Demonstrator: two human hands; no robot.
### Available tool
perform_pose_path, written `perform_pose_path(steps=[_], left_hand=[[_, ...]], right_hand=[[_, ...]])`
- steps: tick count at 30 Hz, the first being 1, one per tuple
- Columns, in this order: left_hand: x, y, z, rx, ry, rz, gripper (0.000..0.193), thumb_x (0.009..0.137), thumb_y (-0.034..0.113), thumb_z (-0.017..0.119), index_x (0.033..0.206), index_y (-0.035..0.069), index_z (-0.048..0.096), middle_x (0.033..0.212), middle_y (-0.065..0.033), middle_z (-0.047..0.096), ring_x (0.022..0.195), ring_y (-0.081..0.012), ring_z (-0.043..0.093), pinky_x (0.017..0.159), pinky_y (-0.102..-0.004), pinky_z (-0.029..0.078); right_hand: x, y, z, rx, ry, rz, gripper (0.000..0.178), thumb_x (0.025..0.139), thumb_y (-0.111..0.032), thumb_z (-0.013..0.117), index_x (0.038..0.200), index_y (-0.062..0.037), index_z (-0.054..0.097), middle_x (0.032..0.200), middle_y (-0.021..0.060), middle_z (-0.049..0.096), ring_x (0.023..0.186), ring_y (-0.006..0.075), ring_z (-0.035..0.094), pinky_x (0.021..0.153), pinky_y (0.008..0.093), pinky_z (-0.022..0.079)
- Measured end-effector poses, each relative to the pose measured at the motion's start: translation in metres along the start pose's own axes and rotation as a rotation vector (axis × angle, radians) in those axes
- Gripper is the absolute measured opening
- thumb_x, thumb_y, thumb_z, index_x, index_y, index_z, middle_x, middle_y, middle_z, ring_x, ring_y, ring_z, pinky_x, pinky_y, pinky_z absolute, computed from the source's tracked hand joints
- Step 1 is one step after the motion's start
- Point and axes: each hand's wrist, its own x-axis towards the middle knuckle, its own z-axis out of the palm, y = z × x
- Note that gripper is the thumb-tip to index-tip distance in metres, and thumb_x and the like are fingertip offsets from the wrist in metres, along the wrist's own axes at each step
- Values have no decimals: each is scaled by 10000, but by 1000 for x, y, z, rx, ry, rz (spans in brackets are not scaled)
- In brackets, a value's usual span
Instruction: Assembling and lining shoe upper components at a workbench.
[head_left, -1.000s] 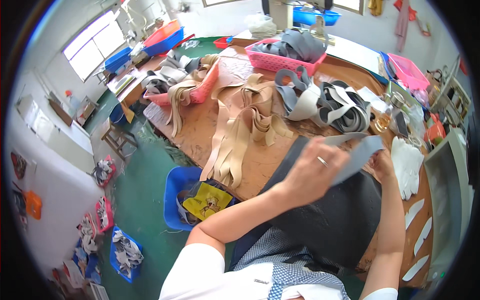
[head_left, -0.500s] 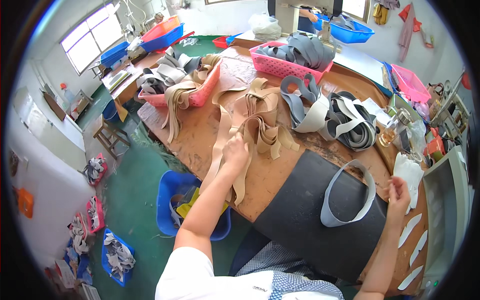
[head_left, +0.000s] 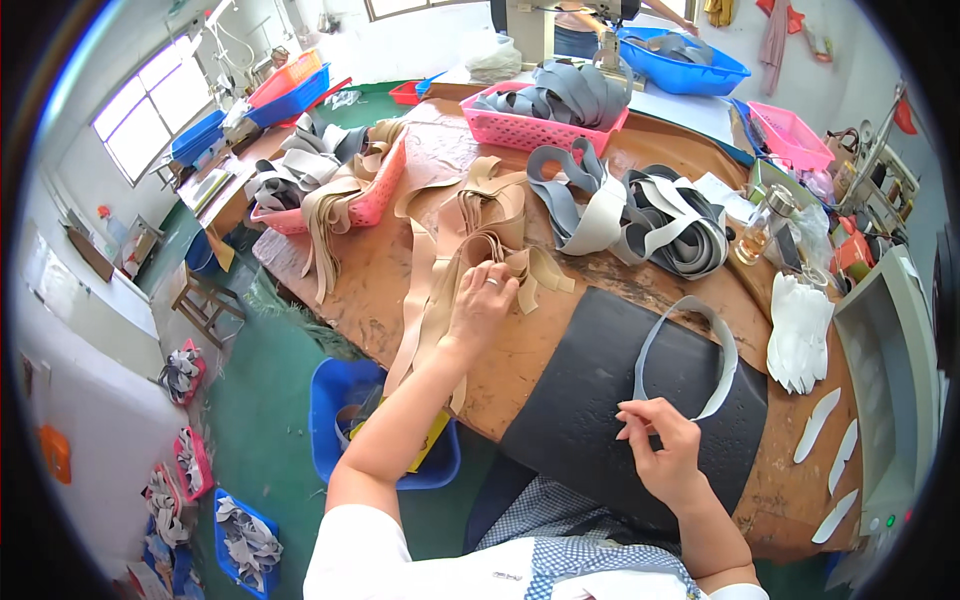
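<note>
Tan fabric strips (head_left: 488, 205) lie in a loose, folded pile at the middle of the worktable. My left hand (head_left: 482, 305) is on their near end, its fingers bent around some of the strips; the thumb side is partly hidden. A pale grey strip loop (head_left: 722, 350) stands on edge on the black mat (head_left: 560, 390) in front of me. At the near side of this loop, my right hand (head_left: 662, 445) is closed, thumb and fingertips pinched on it, and covers part of it.
Grey and white strip coils (head_left: 675, 225) lie beyond the mat. Pink baskets of strips (head_left: 545, 130) stand farther back. White cut pieces (head_left: 800, 335) lie at the right, near a glass bottle (head_left: 765, 228) and a grey machine housing (head_left: 885, 370). A blue bin (head_left: 325, 420) stands on the floor.
My right hand has come left from the mat's right edge to the grey loop. My left hand stays at the tan strips, its fingers now more spread over them. The whole view has shifted slightly.
</note>
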Motion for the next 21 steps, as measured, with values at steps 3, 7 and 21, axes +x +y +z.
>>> perform_pose_path(steps=[3, 7, 21], left_hand=[[6, 0, -3, -91, -77, 59, 235, 709, 43, 606, 943, 53, 611, 1011, -86, 570, 1051, -274, 520, 954, -416, 417], [5, -16, -4, -161, -105, 127, 193, 700, 64, 633, 892, 65, 610, 1002, -75, 572, 1030, -272, 527, 917, -403, 433], [13, -10, -19, -182, -191, 97, 249, 684, 119, 748, 881, 67, 606, 984, -79, 582, 1054, -286, 518, 949, -408, 408]], right_hand=[[-7, 3, 1, -9, -2, -10, 163, 875, 81, 579, 1013, 17, 638, 850, 106, 655, 658, 150, 665, 583, 239, 525], [-17, 4, 2, -11, -8, 4, 165, 875, 82, 581, 1014, 15, 640, 845, 104, 655, 658, 151, 668, 580, 240, 528], [-58, 39, 36, -179, -55, -95, 152, 832, 59, 620, 966, 0, 666, 810, 105, 650, 640, 188, 665, 551, 260, 512]])
